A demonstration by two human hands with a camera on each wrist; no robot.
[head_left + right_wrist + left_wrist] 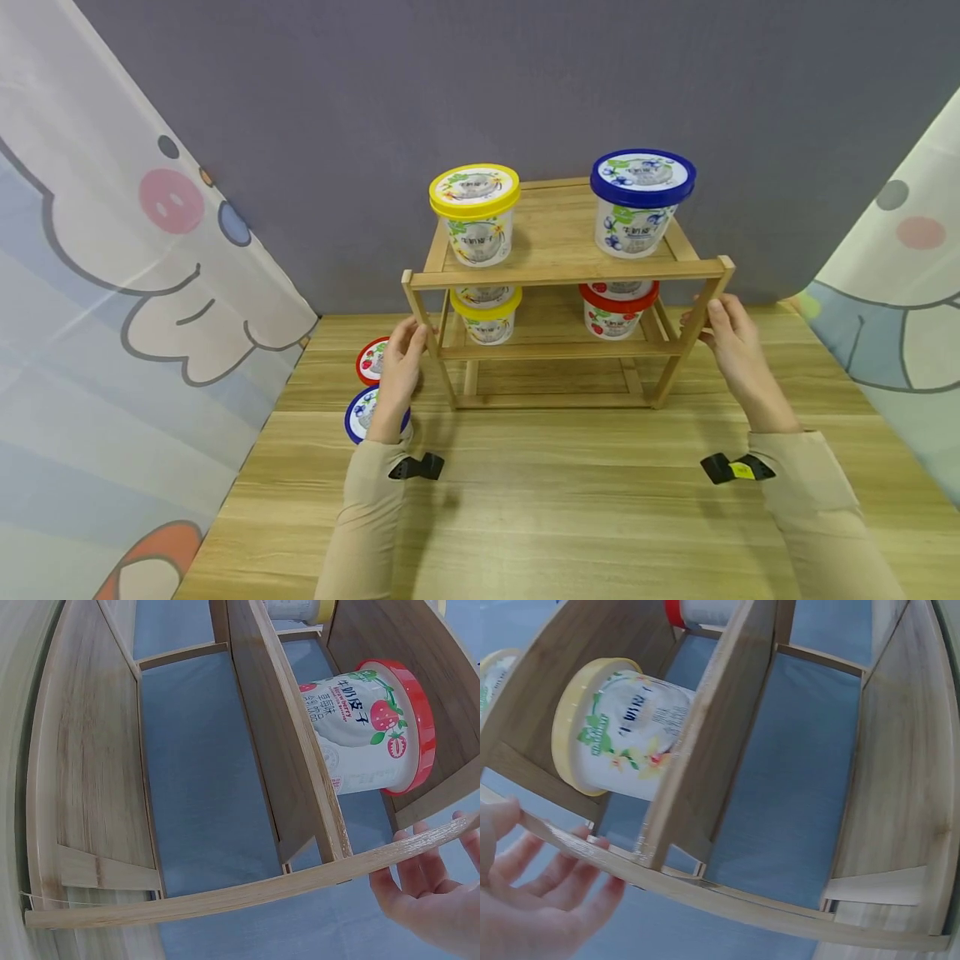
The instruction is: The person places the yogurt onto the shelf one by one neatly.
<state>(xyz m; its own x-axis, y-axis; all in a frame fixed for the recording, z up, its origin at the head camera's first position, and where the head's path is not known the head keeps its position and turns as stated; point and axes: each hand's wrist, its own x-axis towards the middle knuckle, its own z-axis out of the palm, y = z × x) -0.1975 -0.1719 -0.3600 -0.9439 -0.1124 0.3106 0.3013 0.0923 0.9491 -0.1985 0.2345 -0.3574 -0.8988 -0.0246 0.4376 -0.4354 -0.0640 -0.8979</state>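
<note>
A three-tier wooden rack (pixel 570 271) stands on the table. My left hand (pixel 402 367) holds its left front post, and my right hand (pixel 738 354) holds the right front post. In the wrist views, fingers of the left hand (pixel 547 892) and right hand (pixel 435 877) reach around the posts. On the top tier are a yellow-lidded tub (pixel 480 237) at left and a blue-lidded tub (pixel 636 225) at right. Below sit another yellow-lidded tub (pixel 630 731) and a red-lidded tub (pixel 367 735). The bottom tier (pixel 551 379) carries no tub.
Left of the rack, a second red-lidded tub (pixel 369 360) and a second blue-lidded tub (pixel 360 414) stand on the wooden table (pixel 562 517), partly hidden by my left hand. A grey wall (pixel 480 83) rises behind the rack; patterned curtains (pixel 90 375) hang at both sides.
</note>
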